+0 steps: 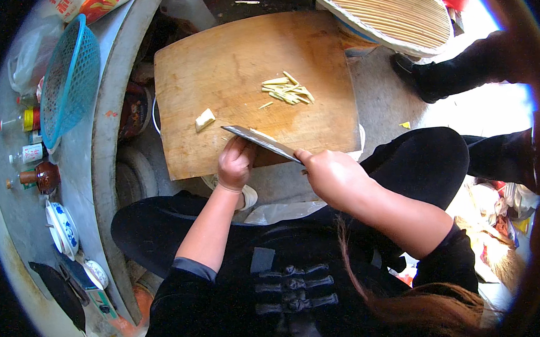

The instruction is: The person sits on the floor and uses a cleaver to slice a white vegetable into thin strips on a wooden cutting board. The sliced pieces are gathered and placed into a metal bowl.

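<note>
A wooden cutting board (229, 71) lies in front of me. My right hand (338, 177) grips a cleaver (264, 144) by its handle, with the blade slanting up to the left over the board's near part. Beside the blade's lower left side is my left hand (236, 160), its fingers bent and partly hidden under the blade; whether they hold a piece cannot be seen. A pale chunk of peeled vegetable (204, 120) rests on the board to the left. Pale yellow-green cut vegetable sticks (288, 90) form a loose pile right of the middle.
On the left, a grey counter (98, 144) bears a blue plastic basket (69, 82), bottles, a brown jar (47, 177) and a blue-and-white bowl (64, 229). A round woven tray (385, 14) overlaps the board's far right corner. Another person's dark-clad leg and shoe (422, 76) are at the right.
</note>
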{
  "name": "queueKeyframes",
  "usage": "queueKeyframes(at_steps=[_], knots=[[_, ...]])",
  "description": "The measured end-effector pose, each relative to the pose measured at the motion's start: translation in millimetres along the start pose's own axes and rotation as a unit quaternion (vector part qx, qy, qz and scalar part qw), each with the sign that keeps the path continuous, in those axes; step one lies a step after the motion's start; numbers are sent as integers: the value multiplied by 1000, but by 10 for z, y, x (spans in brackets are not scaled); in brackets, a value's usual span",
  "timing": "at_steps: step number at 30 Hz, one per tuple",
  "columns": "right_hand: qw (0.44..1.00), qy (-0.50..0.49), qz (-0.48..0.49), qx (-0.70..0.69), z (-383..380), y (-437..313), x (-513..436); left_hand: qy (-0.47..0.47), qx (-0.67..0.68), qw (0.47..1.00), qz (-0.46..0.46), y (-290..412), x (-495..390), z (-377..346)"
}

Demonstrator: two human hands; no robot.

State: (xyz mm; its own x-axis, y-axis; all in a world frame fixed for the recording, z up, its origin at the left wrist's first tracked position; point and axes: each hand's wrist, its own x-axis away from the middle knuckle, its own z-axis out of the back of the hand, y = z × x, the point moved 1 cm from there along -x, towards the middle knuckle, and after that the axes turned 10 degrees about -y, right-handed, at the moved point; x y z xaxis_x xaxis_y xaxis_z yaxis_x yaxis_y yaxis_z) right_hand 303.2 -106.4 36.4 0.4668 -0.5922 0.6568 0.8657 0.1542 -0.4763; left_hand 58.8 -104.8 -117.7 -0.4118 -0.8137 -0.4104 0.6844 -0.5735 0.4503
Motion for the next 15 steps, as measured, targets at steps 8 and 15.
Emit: queueKeyframes(at_steps=[8,15], knots=[[999,12,-21,-47,-63,144,-55,2,-38,999,-11,50,-45,50],[998,18,-49,-33,-6,148,63,-12,-19,1000,-7,63,-75,62]])
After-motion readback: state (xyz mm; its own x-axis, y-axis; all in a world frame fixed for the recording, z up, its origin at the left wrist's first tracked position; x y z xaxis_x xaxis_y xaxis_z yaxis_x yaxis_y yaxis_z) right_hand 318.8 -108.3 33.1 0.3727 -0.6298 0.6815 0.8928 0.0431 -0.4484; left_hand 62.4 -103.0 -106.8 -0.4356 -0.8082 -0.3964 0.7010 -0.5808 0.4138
